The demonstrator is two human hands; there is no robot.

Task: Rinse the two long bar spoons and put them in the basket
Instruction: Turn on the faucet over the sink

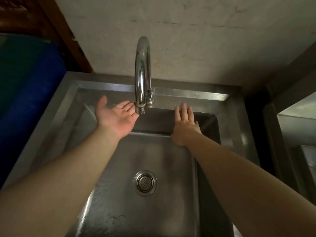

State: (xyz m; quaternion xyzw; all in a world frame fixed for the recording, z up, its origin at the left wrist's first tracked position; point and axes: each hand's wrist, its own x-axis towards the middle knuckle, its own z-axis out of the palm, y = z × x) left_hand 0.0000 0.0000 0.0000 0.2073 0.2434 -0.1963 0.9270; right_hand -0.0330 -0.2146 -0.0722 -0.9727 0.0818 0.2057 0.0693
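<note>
Both of my arms reach out over a steel sink. My left hand is open, palm up, with its fingertips at the spout of the chrome gooseneck faucet. My right hand is open too, palm down, fingers stretched toward the sink's back ledge just right of the faucet. Neither hand holds anything. No bar spoon and no basket are in view. No water stream shows from the spout.
A round perforated drain sits in the basin floor. A blue barrel stands left of the sink. A stained wall rises behind it. A steel shelf frame stands to the right.
</note>
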